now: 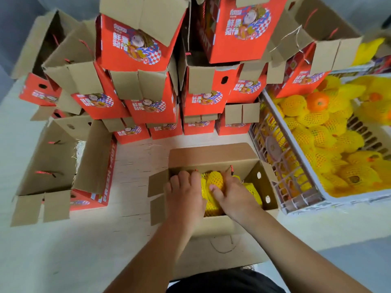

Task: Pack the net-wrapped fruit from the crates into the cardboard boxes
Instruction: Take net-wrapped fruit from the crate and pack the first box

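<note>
Both hands were down inside the open cardboard box (213, 157) on the worktop (131, 161), settling yellow net-wrapped fruit (213, 182) into place. To do this well, the fruit probably needed pressing in snugly side by side without crushing the foam netting, leaving room for the next pieces. The left hand (185, 193) lay over the left part of the box, fingers extended and spread, pressing down; whether it covered a fruit could not be told. The right hand (230, 193) rested on the wrapped fruit, thumb against it and fingers curled over its far side, apparently gripping it. The fruit sat between and under the two hands, touching both. More wrapped fruit filled the white plastic crate (281, 132) just to the right. Stacked red printed boxes (148, 102) stood beyond.
</note>
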Available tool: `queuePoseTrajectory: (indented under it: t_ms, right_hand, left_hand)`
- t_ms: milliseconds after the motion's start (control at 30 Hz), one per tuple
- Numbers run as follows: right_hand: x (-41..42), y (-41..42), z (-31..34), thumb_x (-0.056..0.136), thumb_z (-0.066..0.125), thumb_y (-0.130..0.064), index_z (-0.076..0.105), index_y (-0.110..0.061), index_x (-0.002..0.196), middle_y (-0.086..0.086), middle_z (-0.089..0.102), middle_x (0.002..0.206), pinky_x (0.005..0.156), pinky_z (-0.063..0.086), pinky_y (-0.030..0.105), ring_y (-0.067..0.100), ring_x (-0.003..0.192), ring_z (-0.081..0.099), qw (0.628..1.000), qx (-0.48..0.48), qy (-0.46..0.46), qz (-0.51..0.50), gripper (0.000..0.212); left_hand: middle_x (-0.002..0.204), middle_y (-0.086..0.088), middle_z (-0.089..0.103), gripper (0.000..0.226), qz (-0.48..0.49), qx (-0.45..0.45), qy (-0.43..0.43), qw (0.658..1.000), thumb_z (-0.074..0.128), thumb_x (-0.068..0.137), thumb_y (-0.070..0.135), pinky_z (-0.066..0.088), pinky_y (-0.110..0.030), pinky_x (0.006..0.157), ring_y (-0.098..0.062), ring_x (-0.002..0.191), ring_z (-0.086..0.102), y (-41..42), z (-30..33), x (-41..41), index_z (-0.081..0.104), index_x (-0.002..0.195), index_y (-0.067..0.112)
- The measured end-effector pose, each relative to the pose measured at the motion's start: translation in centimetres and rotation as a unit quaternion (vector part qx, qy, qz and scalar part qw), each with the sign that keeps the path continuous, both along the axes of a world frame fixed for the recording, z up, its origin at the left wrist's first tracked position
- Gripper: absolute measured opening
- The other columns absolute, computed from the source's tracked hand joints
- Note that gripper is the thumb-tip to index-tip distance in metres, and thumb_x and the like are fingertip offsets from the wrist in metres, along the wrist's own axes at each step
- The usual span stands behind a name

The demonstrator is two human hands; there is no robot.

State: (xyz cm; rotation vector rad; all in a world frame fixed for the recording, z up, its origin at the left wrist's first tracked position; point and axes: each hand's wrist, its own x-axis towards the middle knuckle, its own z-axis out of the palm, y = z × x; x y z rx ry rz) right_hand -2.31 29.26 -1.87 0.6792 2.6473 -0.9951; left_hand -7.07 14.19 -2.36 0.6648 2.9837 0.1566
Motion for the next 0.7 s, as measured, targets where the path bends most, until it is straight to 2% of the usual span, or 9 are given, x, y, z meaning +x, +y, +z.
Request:
queuePoseTrajectory:
  t_ms: [67, 167, 233, 300, 400, 467, 533, 600, 700]
  right_hand:
    - [0.0, -0.2, 0.0, 0.094, 0.056, -0.062, 0.034, -0.017, 0.145, 0.014, 0.057, 0.131, 0.094, 0.05, 0.046, 0.037, 0.119, 0.058, 0.999, 0.03, -0.011, -0.01, 0.072]
    - [0.1, -0.4, 0.1, 0.09, 0.051, -0.073, 0.036, -0.021, 0.137, 0.01, 0.05, 0.132, 0.1, 0.045, 0.047, 0.037, 0.122, 0.048, 0.993, 0.108, -0.033, 0.021, 0.071]
    - [0.2, -0.1, 0.1, 0.092, 0.048, -0.068, 0.041, -0.024, 0.134, 0.006, 0.039, 0.129, 0.106, 0.04, 0.048, 0.036, 0.123, 0.043, 0.997, 0.068, -0.023, -0.002, 0.061]
    - [0.3, 0.5, 0.1, 0.096, 0.049, -0.053, 0.047, -0.025, 0.132, 0.003, 0.037, 0.121, 0.106, 0.041, 0.046, 0.034, 0.121, 0.048, 0.998, -0.027, 0.009, -0.047, 0.046]
    - [0.7, 1.3, 0.2, 0.093, 0.059, -0.037, 0.051, -0.025, 0.123, 0.0, 0.043, 0.114, 0.092, 0.046, 0.039, 0.025, 0.103, 0.057, 0.992, -0.078, 0.073, -0.069, 0.033]
    - [1.0, 1.3, 0.2, 0.089, 0.068, -0.037, 0.049, -0.025, 0.105, -0.003, 0.048, 0.105, 0.079, 0.048, 0.038, 0.018, 0.085, 0.057, 0.988, -0.075, 0.114, -0.078, 0.028]
    - [1.1, 1.0, -0.1, 0.089, 0.072, -0.043, 0.044, -0.024, 0.093, -0.002, 0.052, 0.095, 0.07, 0.045, 0.037, 0.017, 0.077, 0.054, 0.991, -0.046, 0.119, -0.049, 0.034]
    - [0.8, 0.5, -0.4, 0.091, 0.068, -0.05, 0.041, -0.024, 0.091, -0.002, 0.053, 0.093, 0.068, 0.043, 0.037, 0.02, 0.079, 0.054, 0.996, -0.016, 0.085, -0.002, 0.038]
    - [0.5, 0.6, -0.3, 0.093, 0.061, -0.057, 0.042, -0.023, 0.106, 0.003, 0.054, 0.107, 0.078, 0.049, 0.041, 0.026, 0.093, 0.057, 0.999, -0.002, 0.05, 0.018, 0.041]
  left_hand:
    - [0.118, 0.001, 0.049, 0.057, -0.005, 0.0, 0.005, 1.0, 0.069, 0.082, 0.06, 0.034, -0.041, 0.089, -0.026, 0.109, 0.05, -0.5, -0.4, -0.5, 0.046, 0.125, 0.03]
    - [0.108, 0.002, 0.054, 0.054, 0.006, 0.032, 0.007, 0.999, 0.055, 0.08, 0.067, 0.034, -0.042, 0.087, -0.027, 0.102, 0.053, -0.8, -0.9, -0.7, 0.05, 0.118, 0.03]
    - [0.111, 0.001, 0.054, 0.062, 0.008, 0.019, -0.006, 1.0, 0.052, 0.074, 0.07, 0.033, -0.042, 0.088, -0.028, 0.104, 0.05, -0.7, -0.8, -0.9, 0.049, 0.123, 0.032]
    - [0.115, 0.002, 0.055, 0.067, -0.009, -0.001, -0.028, 1.0, 0.055, 0.069, 0.069, 0.032, -0.043, 0.09, -0.028, 0.107, 0.05, -0.3, -0.7, -1.3, 0.048, 0.125, 0.034]
    - [0.104, 0.006, 0.059, 0.061, -0.002, 0.042, -0.039, 0.998, 0.058, 0.063, 0.067, 0.03, -0.042, 0.083, -0.025, 0.1, 0.06, -0.2, 0.3, -2.3, 0.049, 0.113, 0.033]
    - [0.103, 0.007, 0.057, 0.06, 0.001, 0.048, -0.006, 0.999, 0.056, 0.063, 0.07, 0.028, -0.04, 0.078, -0.023, 0.097, 0.059, -0.5, 0.4, -2.9, 0.049, 0.109, 0.033]
    - [0.108, 0.004, 0.056, 0.059, -0.014, 0.011, 0.013, 1.0, 0.057, 0.069, 0.071, 0.027, -0.042, 0.08, -0.025, 0.101, 0.055, -1.1, 0.0, -2.9, 0.047, 0.113, 0.033]
    - [0.113, 0.002, 0.054, 0.058, -0.025, -0.032, 0.01, 0.999, 0.053, 0.076, 0.073, 0.026, -0.044, 0.085, -0.027, 0.107, 0.047, -1.3, -0.8, -2.4, 0.046, 0.118, 0.033]
    - [0.118, 0.001, 0.048, 0.069, -0.019, -0.03, -0.014, 0.999, 0.045, 0.074, 0.075, 0.025, -0.044, 0.09, -0.026, 0.112, 0.043, -1.0, -1.1, -2.4, 0.042, 0.129, 0.034]
